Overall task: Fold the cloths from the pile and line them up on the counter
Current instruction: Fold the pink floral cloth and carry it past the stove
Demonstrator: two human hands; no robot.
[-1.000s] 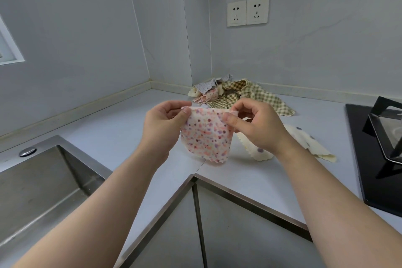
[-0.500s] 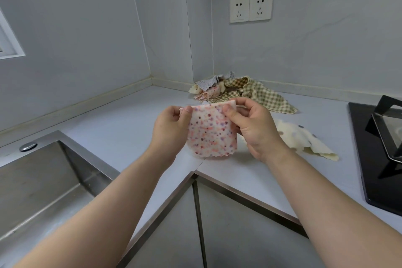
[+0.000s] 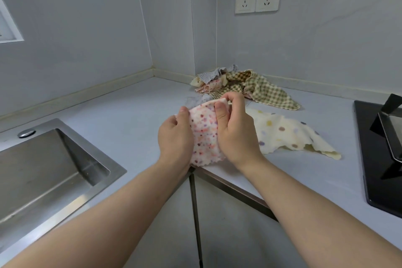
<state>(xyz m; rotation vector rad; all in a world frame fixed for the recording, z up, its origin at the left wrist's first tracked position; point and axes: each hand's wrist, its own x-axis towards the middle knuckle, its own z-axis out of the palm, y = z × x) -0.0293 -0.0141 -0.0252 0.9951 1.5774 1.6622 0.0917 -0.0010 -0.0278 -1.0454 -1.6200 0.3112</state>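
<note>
- Head view: our left hand [image 3: 175,135] and right hand [image 3: 236,135] sit closer together and lower than a moment ago, both pinching the spotted cloth [image 3: 204,135] with curled fingers, right of the sink [image 3: 43,169].
- The cloth looks narrower, so we judge this fold nearly done; the pile [image 3: 239,85] waits beyond the sink.

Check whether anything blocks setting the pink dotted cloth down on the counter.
The left hand and right hand pinch the pink dotted cloth above the counter. A cream dotted cloth lies spread just right of it, the pile behind. Toward the sink, nothing visible blocks it.
</note>
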